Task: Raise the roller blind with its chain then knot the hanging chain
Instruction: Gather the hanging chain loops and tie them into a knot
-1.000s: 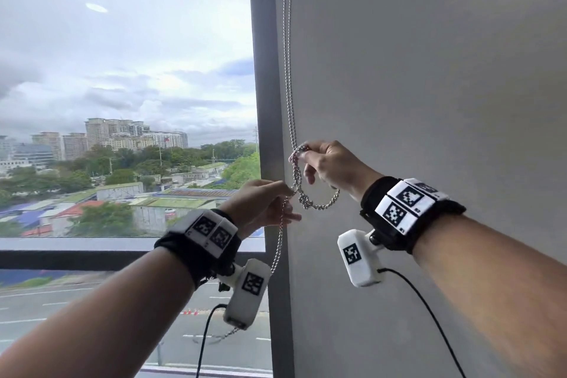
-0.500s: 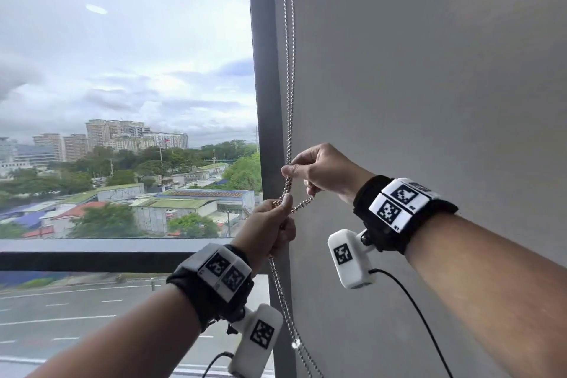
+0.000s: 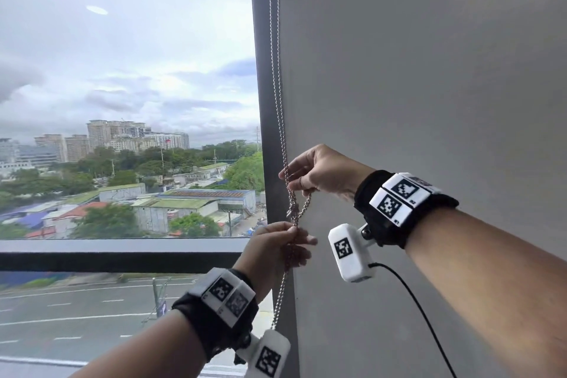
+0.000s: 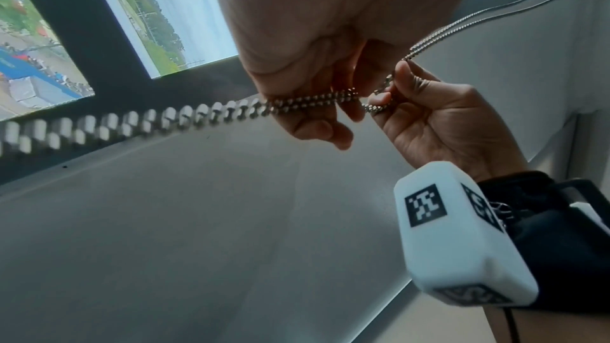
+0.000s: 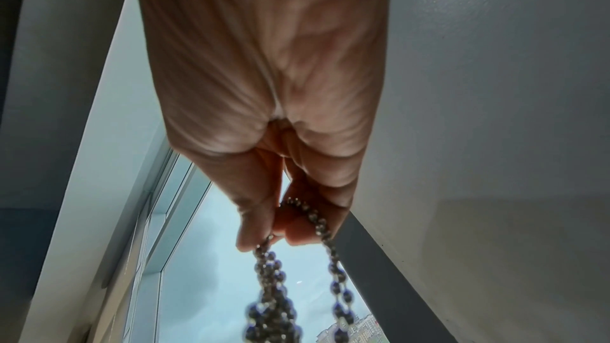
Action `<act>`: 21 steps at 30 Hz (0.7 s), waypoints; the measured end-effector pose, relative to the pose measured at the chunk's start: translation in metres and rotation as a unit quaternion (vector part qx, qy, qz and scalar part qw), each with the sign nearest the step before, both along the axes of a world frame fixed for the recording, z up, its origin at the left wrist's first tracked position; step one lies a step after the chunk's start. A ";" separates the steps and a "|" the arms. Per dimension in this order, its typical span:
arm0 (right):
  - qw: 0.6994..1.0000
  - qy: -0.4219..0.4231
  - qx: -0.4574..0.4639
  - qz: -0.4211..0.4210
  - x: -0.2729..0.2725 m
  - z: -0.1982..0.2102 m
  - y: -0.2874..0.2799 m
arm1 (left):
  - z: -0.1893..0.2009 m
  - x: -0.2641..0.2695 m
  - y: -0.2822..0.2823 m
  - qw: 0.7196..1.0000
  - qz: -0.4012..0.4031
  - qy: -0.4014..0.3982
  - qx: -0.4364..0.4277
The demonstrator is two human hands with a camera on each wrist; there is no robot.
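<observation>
The right hand (image 3: 322, 173) is raised beside the dark grey window frame post (image 3: 264, 101), its thumb and fingers curled to pinch the silver metal bead chain (image 3: 277, 86) where the two strands come down from above. The right wrist view shows the same hold from below: the fingertips (image 5: 251, 239) close on the beads and a short loop of chain (image 5: 330, 244) passes round under them. Just under this hand the strands bunch into a small knot (image 3: 294, 211), with a loose loop curving out on its right side. The left hand (image 3: 276, 250) sits directly below the knot, fingers curled round the chain and gripping it; in the left wrist view (image 4: 317, 67) the chain runs through that closed fist and on to the other hand (image 4: 439, 116). Below the left fist the chain hangs free, slanting down to the white wrist camera block (image 3: 267, 356) strapped under the left forearm. Both wrists carry black bands with white square marker tags (image 3: 399, 196), and a thin black cable (image 3: 420, 313) trails from the right wrist unit. A plain grey wall (image 3: 429, 70) fills the right side of the head view. To the left, the large window pane (image 3: 122, 70) shows cloudy sky, distant tower blocks, green trees, low roofs and a road below.
</observation>
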State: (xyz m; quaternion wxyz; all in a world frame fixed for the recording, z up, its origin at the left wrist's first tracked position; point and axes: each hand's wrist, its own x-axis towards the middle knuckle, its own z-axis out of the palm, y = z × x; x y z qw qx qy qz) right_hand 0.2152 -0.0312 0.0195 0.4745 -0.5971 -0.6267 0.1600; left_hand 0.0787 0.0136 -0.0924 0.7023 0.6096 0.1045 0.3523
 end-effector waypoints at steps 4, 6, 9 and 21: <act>1.000 -0.011 -0.011 -0.003 -0.001 0.003 -0.002 | 0.012 0.003 0.001 0.998 0.035 -0.046 -0.009; 1.000 -0.010 -0.008 -0.004 -0.002 0.005 -0.004 | 0.013 0.007 0.003 0.996 0.069 -0.060 0.005; 1.000 0.005 -0.002 0.005 -0.003 0.007 -0.006 | 0.010 0.011 0.004 0.992 0.112 -0.035 0.048; 0.998 0.050 -0.010 0.031 -0.007 0.006 -0.011 | -0.003 0.018 0.002 0.996 0.086 -0.017 0.036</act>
